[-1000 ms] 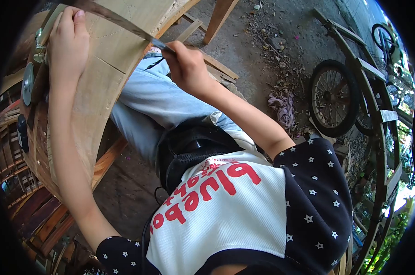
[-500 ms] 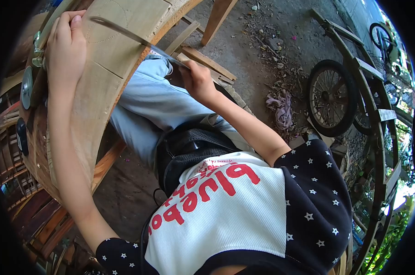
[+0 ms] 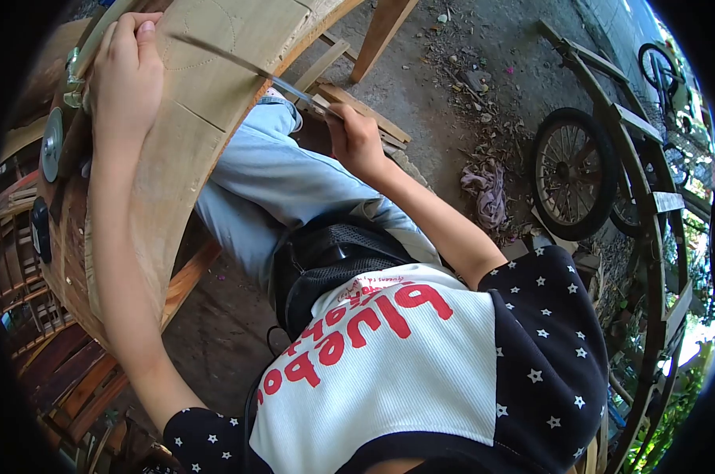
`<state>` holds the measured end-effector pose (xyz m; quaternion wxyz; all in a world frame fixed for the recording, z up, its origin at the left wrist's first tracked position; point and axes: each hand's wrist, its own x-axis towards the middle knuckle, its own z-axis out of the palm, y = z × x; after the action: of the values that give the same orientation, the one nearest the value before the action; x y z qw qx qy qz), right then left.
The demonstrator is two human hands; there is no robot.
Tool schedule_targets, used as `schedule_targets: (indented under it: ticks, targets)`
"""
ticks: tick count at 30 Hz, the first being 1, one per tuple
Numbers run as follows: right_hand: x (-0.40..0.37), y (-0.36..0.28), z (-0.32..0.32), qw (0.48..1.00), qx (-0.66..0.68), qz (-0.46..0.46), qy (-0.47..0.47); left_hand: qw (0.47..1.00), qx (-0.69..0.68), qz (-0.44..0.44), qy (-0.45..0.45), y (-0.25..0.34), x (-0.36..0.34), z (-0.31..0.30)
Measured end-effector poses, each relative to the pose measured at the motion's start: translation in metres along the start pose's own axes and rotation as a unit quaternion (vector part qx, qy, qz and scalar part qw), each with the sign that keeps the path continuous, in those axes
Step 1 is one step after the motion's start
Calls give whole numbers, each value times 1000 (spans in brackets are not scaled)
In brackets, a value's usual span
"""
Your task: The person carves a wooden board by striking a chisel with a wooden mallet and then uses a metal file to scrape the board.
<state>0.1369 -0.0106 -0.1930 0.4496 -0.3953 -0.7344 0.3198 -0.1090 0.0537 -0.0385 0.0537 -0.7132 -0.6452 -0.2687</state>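
Observation:
A pale wooden board [image 3: 164, 170] with a dotted outline and short dark lines across it runs along the left, over my lap. My left hand [image 3: 128, 83] is near its far-left side, fingers curled over the edge and thumb lying on top. My right hand [image 3: 357, 142] is closed around the near end of a long, thin metal blade [image 3: 239, 62]. This blade crosses the board's near edge and reaches over its top, toward my left hand. Its exact kind and any teeth are too small to make out.
Left of the board are a metal disc [image 3: 52, 144] and a black round part [image 3: 40, 229]. Wood pieces [image 3: 365, 110] lie on the ground beyond my right hand. A crumpled cloth [image 3: 484, 193], a spoked wheel [image 3: 572, 172] and a wooden frame [image 3: 650, 268] stand to the right.
The board, both hands and the blade have shifted slightly to the right in view. My grip on the blade looks the same.

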Motion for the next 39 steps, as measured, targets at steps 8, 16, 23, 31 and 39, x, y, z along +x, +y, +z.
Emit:
schedule_targets:
  ticks: [8,16,23,31,39]
  targets:
    - [-4,-1,9,999,-2,8,37,999,-17,-30,-15,12,0,-3]
    - [43,-50,16,996,32,-58,63,999,13,-39,-17,12,-1,-3]
    - [9,-9,0,998,-18,-55,15,1000,-12,-8,-10,7,0,-1]
    - [1,-12,3,999,-18,44,-24,1000,2,-19,-6,0,0,2]
    - [36,-35,13,1000,-16,12,19,999,-18,-26,-14,0,1,0]
